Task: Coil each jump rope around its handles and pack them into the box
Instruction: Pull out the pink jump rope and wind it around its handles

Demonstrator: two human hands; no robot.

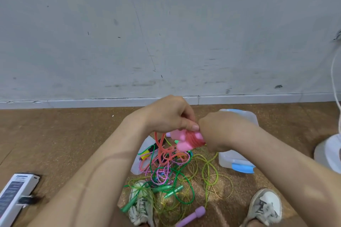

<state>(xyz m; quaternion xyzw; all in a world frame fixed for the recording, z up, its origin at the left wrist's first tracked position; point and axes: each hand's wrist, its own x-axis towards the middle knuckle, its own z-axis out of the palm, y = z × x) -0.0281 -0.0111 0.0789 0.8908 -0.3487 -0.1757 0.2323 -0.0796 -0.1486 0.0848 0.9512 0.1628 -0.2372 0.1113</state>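
floor (55, 143): brown, carries everything.
box (230, 159): clear, blue latches, 3 o'clock of the pile, partly behind right arm.
rope pile (166, 177): tangled, between shoes (141, 202).
left hand (171, 114): pinches coral rope (160, 146).
right hand (217, 130): grips pink handles (181, 143), rope-wound, above pile.

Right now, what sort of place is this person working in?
Likely a plain indoor room: a scuffed grey wall with a baseboard meets a brown speckled floor, where tangled jump ropes and a clear plastic box lie.
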